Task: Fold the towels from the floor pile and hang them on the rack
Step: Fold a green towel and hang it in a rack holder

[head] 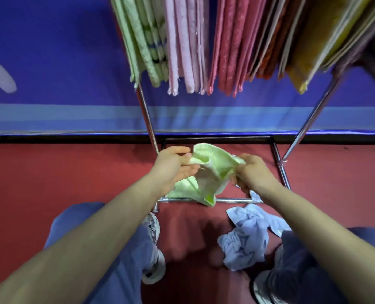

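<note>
Two hands grip one crumpled light-green terry towel (208, 172) in the air above the red floor (61, 172): left hand (174, 164) pinches its left edge, right hand (251, 172) clutches its right edge. Pale-blue crumpled towel (246, 238) lies on floor between feet. Chrome rack (147, 119) behind holds folded towels.

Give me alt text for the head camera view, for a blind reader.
A left hand and a right hand hold a crumpled light green towel between them above the red floor. A pale blue towel pile lies near the shoes; folded green, pink and red towels hang on the metal rack.
</note>
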The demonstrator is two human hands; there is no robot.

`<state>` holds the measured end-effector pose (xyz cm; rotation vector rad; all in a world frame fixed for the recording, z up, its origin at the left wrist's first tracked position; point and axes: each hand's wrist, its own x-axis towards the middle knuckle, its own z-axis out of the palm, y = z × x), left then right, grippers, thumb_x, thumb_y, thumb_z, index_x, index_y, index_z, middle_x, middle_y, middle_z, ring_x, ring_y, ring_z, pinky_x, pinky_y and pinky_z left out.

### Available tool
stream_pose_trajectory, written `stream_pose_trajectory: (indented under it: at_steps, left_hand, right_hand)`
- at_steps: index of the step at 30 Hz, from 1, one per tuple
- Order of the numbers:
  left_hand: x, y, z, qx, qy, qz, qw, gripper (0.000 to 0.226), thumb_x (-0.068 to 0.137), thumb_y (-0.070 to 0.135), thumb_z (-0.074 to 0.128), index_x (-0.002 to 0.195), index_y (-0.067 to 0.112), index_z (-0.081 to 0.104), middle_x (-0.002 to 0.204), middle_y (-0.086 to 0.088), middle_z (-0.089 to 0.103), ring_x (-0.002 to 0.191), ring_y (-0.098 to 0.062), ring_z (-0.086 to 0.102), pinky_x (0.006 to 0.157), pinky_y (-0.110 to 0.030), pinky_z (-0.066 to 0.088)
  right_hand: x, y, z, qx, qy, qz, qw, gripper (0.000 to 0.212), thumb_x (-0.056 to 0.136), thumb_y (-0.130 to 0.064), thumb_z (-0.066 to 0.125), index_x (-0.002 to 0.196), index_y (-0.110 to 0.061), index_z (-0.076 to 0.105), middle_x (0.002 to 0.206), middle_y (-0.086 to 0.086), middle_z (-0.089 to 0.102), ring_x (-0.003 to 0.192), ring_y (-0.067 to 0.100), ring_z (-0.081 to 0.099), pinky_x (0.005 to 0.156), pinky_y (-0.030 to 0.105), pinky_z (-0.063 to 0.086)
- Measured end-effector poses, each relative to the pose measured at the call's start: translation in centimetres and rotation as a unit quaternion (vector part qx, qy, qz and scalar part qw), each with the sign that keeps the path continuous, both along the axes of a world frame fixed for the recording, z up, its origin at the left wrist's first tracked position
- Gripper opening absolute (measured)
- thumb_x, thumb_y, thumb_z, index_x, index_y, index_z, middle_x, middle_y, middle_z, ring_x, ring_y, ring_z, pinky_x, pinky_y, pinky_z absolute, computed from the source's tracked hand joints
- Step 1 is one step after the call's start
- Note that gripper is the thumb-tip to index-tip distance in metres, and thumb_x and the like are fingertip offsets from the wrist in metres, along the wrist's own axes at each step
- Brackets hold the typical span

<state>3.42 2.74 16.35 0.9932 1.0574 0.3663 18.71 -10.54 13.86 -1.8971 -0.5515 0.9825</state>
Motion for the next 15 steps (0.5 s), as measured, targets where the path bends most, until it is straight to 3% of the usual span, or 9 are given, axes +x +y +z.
stream_pose_trajectory:
  at_steps: [4,6,8,10,13,15]
  left_hand:
    - [-2.6,0.6,1.9,-0.091,-0.059,0.112,0.988,0.032,0.100,-0.009,0.047,0.129,-0.002,0.056,0.104,-0.013,0.061,0.083,-0.025,0.067,0.079,-0.028,0.058]
    - [-3.8,1.1,3.6,-0.135,-0.104,0.167,0.971,0.031,0.101,-0.006,0.047,0.131,-0.005,0.056,0.103,-0.016,0.063,0.101,-0.023,0.066,0.090,-0.024,0.049]
    - [-5.0,1.4,5.7,-0.144,-0.149,0.207,0.956,0.027,0.101,-0.005,0.047,0.125,-0.004,0.060,0.128,-0.015,0.063,0.126,-0.022,0.058,0.094,-0.024,0.046]
    - [-5.9,1.0,8.3,-0.131,-0.193,0.210,0.950,0.032,0.100,-0.008,0.047,0.129,-0.002,0.058,0.142,-0.009,0.057,0.119,-0.020,0.061,0.093,-0.025,0.047]
    - [-6.7,-0.4,12.5,-0.076,-0.232,0.175,0.954,0.040,0.096,-0.017,0.043,0.133,-0.005,0.054,0.118,-0.009,0.064,0.092,-0.019,0.063,0.099,-0.026,0.048]
    - [-6.8,-1.2,15.4,-0.021,-0.242,0.152,0.958,0.045,0.093,-0.022,0.043,0.133,-0.006,0.053,0.112,-0.014,0.064,0.090,-0.021,0.064,0.095,-0.024,0.050]
  right_hand:
    - [1.6,-2.7,2.0,-0.044,-0.122,-0.104,0.986,0.011,0.079,-0.007,0.053,0.070,-0.005,0.060,0.063,0.017,0.067,0.044,0.023,0.046,0.048,0.029,0.043]
    - [2.2,-3.9,4.3,-0.023,-0.172,-0.140,0.975,0.029,0.087,-0.019,0.055,0.063,-0.004,0.063,0.064,0.019,0.068,0.051,0.027,0.050,0.059,0.038,0.050]
    - [2.6,-5.1,7.0,0.009,-0.202,-0.182,0.962,0.037,0.092,-0.023,0.055,0.062,-0.002,0.060,0.059,0.017,0.063,0.059,0.028,0.052,0.064,0.042,0.049]
    - [2.8,-6.1,9.5,0.023,-0.225,-0.209,0.952,0.037,0.093,-0.028,0.057,0.064,-0.005,0.057,0.056,0.011,0.055,0.068,0.030,0.055,0.066,0.037,0.044]
    - [2.7,-7.4,12.9,0.060,-0.205,-0.227,0.950,0.033,0.088,-0.038,0.061,0.072,-0.009,0.066,0.069,0.014,0.065,0.073,0.035,0.068,0.072,0.045,0.059]
    - [2.6,-8.0,15.7,0.094,-0.149,-0.234,0.956,0.025,0.090,-0.034,0.065,0.077,-0.013,0.069,0.080,0.017,0.068,0.062,0.032,0.069,0.057,0.041,0.061]
